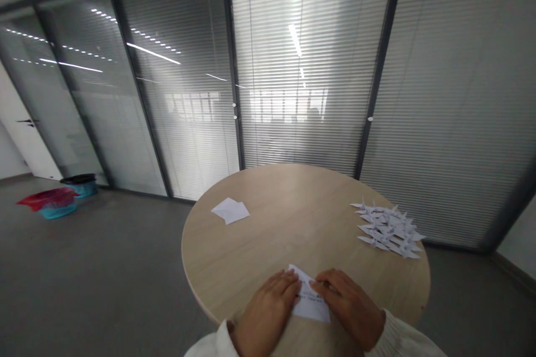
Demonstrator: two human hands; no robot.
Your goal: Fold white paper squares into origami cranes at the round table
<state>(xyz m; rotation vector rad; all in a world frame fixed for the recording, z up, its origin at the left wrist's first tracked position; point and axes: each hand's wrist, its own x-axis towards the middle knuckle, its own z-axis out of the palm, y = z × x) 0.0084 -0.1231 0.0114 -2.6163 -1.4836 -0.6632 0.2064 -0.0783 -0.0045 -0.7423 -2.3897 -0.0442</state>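
A folded piece of white paper [309, 297] lies at the near edge of a round wooden table [293, 223]. My left hand [268, 307] rests flat on its left side, fingers stretched out and pressed on the sheet. My right hand [347, 304] lies on its right side, fingertips pressing down on the paper's top edge. Both hands touch the paper and part of it is hidden beneath them.
A small stack of white paper squares [230, 211] lies at the table's far left. Several folded paper cranes [387, 228] are heaped at the right. Glass walls with blinds [301, 67] stand behind. Two bins [58, 201] sit on the grey floor at left.
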